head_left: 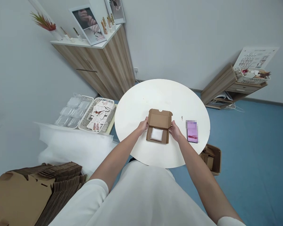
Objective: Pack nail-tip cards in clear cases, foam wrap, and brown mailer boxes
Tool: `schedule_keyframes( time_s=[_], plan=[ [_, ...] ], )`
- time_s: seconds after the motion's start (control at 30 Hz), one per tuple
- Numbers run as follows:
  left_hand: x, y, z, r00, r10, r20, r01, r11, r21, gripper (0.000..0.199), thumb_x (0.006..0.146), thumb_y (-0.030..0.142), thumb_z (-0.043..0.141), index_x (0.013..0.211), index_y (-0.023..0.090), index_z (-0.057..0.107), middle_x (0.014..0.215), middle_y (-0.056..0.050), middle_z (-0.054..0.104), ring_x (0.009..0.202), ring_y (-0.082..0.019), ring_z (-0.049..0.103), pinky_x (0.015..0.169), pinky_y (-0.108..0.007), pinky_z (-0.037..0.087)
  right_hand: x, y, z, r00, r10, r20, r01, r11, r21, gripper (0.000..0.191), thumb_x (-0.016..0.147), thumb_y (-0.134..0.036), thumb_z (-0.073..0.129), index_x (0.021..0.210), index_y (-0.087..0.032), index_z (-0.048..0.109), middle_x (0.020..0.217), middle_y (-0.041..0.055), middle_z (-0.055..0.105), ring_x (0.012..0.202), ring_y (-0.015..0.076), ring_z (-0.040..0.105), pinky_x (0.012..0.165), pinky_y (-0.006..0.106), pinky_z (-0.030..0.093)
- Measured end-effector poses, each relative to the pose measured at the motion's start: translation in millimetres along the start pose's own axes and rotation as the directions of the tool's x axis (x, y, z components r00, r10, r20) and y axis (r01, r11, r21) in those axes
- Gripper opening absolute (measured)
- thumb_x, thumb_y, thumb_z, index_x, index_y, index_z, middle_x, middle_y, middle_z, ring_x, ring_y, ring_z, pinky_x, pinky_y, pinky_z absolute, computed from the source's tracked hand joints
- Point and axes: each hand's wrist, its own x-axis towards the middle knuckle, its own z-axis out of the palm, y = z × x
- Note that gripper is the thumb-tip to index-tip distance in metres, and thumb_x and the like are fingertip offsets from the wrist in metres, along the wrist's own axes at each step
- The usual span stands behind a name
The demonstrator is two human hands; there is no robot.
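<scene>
A small brown cardboard box [159, 121] stands on the white round table [161, 91], its lid raised at the far side. Inside lies a white wrapped packet [157, 134]. My left hand [142, 125] grips the box's left side near the lid fold, fingers partly hidden behind the cardboard. On the opposite side my right hand [175, 130] holds the edge where lid and box meet. To the right of that hand a phone [192, 131] with a lit pink screen lies flat on the table.
Left of the table are a basket of printed cards [99, 114] and a tray of clear packs [73, 111]. White wrapping sheets [70, 144] and stacked flat cardboard [21, 197] lie nearer. A cardboard carton [217, 160] sits on the floor at right. Wooden cabinets [115, 62] stand behind.
</scene>
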Motion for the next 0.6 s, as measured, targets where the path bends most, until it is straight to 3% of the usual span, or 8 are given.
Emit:
schedule_keyframes(
  time_s=[0.17,0.3,0.43,0.6],
  plan=[
    [-7,4,-1.8,0.995,0.097,0.014,-0.098,0.995,0.021,0.067,0.076,0.068,0.023,0.107,0.019,0.057,0.119,-0.009,0.054,0.109,-0.025,0.047,0.087,-0.036,0.037,-8,-11,3,0.989,-0.132,0.059,0.134,0.990,-0.039,0.061,0.078,-0.066,0.014,0.131,-0.038,0.028,0.141,-0.0101,0.027,0.131,0.0178,0.021,0.106,0.043,0.018],
    [-12,0,-8.6,0.995,0.095,0.020,-0.097,0.993,0.068,0.074,0.076,0.069,0.016,0.115,0.019,0.053,0.124,-0.009,0.048,0.111,-0.025,0.043,0.085,-0.034,0.037,-17,-8,-2,0.988,-0.151,0.046,0.153,0.987,-0.043,0.058,0.078,-0.065,0.022,0.131,-0.041,0.027,0.143,-0.0126,0.018,0.133,0.0176,0.010,0.106,0.044,0.012],
    [-15,-7,-12.8,0.997,0.024,0.069,-0.027,0.998,0.052,0.081,0.074,0.071,0.008,0.118,0.017,0.049,0.118,-0.010,0.050,0.104,-0.022,0.046,0.079,-0.031,0.040,-23,3,-9,0.994,-0.114,0.007,0.114,0.993,-0.028,0.060,0.077,-0.067,0.020,0.126,-0.037,0.040,0.139,-0.0080,0.030,0.125,0.0188,0.028,0.104,0.040,0.022],
    [-21,-9,-16.3,0.990,-0.001,0.140,-0.003,1.000,0.029,0.082,0.073,0.073,0.006,0.114,0.018,0.051,0.113,-0.009,0.052,0.102,-0.022,0.049,0.076,-0.029,0.041,-23,9,-17,0.997,-0.070,-0.035,0.070,0.998,-0.007,0.064,0.077,-0.068,0.018,0.115,-0.031,0.054,0.120,0.0008,0.050,0.105,0.0186,0.046,0.095,0.036,0.036]
  ],
)
